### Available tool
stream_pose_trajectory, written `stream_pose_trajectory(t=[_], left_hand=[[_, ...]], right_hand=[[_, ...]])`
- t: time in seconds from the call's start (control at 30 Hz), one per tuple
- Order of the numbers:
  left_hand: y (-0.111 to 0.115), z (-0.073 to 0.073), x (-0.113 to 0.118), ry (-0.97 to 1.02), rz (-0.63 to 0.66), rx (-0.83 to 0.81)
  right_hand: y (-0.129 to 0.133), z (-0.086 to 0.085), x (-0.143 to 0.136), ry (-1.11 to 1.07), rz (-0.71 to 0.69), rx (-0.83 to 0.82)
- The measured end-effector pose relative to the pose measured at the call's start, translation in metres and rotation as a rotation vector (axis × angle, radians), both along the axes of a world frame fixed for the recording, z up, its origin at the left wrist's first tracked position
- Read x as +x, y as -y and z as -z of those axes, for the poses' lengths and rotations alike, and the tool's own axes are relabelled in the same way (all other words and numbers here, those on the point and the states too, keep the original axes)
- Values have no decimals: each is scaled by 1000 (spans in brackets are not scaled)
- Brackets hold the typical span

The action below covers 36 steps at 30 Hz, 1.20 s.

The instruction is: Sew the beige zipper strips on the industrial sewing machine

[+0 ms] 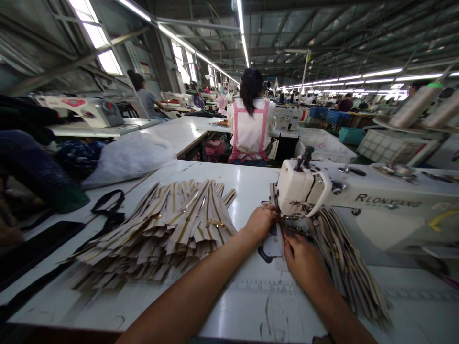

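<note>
A cream-coloured zipper [280,246] lies under the head of a white sewing machine [358,191], running from the needle area toward me. My left hand [263,222] is just left of the needle, its fingers curled down on the far part of this zipper. Nearer to me, my right hand [304,258] has thumb and fingers closed on the zipper's right edge; the fingertips are partly hidden. To my left spreads a large pile of zippers [193,215] with gold teeth and pulls. A second bunch of zippers [344,267] lies right of my right hand, below the machine arm.
On the left of the white table [247,296] are a black strap [107,205], a dark tray-like object [39,248] and a white plastic bag [132,157]. A person in a pink-trimmed apron [251,124] sits ahead, facing away. Thread cones [412,107] stand at right.
</note>
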State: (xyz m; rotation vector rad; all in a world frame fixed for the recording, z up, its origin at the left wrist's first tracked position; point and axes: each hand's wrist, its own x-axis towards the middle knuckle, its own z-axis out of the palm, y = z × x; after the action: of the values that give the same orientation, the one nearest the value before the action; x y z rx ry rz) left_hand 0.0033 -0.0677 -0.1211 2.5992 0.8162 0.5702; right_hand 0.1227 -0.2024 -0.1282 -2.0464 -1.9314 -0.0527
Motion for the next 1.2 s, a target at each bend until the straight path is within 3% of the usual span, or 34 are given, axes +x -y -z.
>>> stream_pose_trajectory(t=[0.17,0.4,0.67,0.8,0.93,1.07,1.2], left_hand=[[5,2,-4,-46,-24,11],[13,-2,-14,-77,62,43],[13,-2,-11,-111,14,39],[23,-11,-11,-138,-65,46],[43,-29,-10,-298,-171,92],[53,-38,-15,-353,18,74],[47,-29,-26,-169,224,119]], right_hand=[[5,5,2,-37,0,39],[7,11,4,-30,-33,89],[5,11,6,-23,-50,124],[5,12,6,-28,-58,137],[6,13,7,-69,-75,145],[8,14,9,-140,-82,162],[11,13,11,-209,-99,187]])
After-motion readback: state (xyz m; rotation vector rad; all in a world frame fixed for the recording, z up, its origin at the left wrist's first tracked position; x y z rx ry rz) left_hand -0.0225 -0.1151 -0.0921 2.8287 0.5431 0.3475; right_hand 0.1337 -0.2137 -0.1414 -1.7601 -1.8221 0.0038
